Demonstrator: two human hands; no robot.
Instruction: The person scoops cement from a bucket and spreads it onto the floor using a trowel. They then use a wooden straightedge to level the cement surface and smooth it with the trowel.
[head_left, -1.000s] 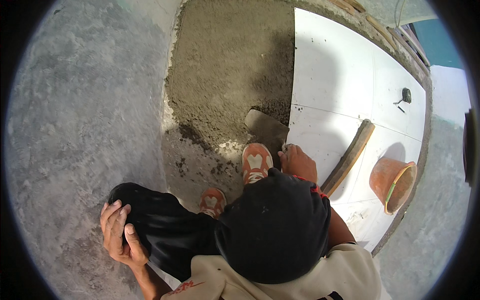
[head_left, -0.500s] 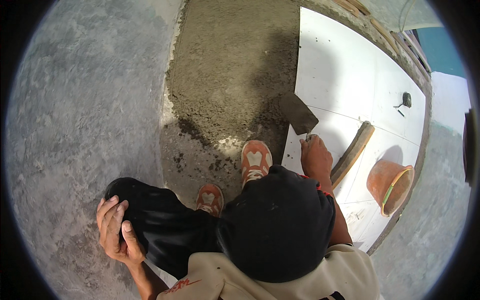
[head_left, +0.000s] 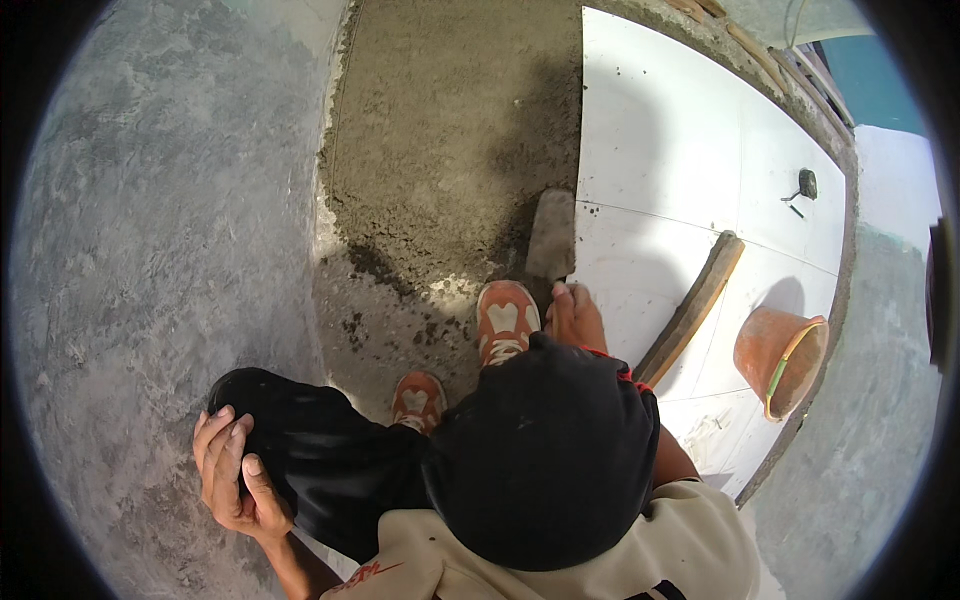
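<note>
My right hand is closed round the handle of a trowel. The trowel's flat, mortar-smeared blade points away from me, along the edge where the white tiles meet the grey-brown wet mortar. Whether the blade touches the mortar or hovers just above it I cannot tell. My left hand lies against my left knee, fingers apart and slightly bent, with nothing in it. Crumbs of mortar lie scattered along the bed's near edge, just ahead of my shoes.
On the tiles lie a length of wood, an orange bucket tipped on its side and a small dark tool. A grey plastered wall rises at the left. Wooden strips lie along the far right edge.
My right hand has moved left with the trowel, off the tiles to their edge. The blade has turned from slanting to nearly straight ahead. My left hand stays on the knee.
</note>
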